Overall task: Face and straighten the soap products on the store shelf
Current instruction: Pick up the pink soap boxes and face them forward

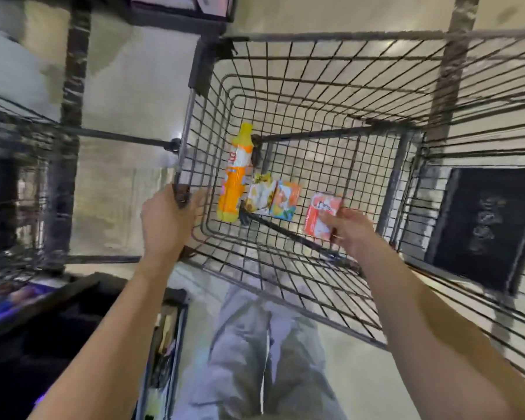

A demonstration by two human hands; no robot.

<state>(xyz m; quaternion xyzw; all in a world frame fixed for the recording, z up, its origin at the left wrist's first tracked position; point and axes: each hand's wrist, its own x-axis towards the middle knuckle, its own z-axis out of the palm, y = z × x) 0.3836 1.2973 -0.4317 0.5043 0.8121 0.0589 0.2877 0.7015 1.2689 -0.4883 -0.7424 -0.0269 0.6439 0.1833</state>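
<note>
My left hand [170, 213] clamps the basket [346, 36] corner. My right hand [350, 234] pinches a soap box [319, 212] inside it, at 3 o'clock from two packets [273, 198] and a bottle [235, 177]. Facing seems barely begun, with stock still unshelved and wire walls crowding my reach.

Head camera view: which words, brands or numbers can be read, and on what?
No text can be read.
The orange bottle: label letters blurred.
The pink pack in the right hand: print blurred.
The two small packs in the wire cart: blurred.
The black board: marks blurred.
</note>
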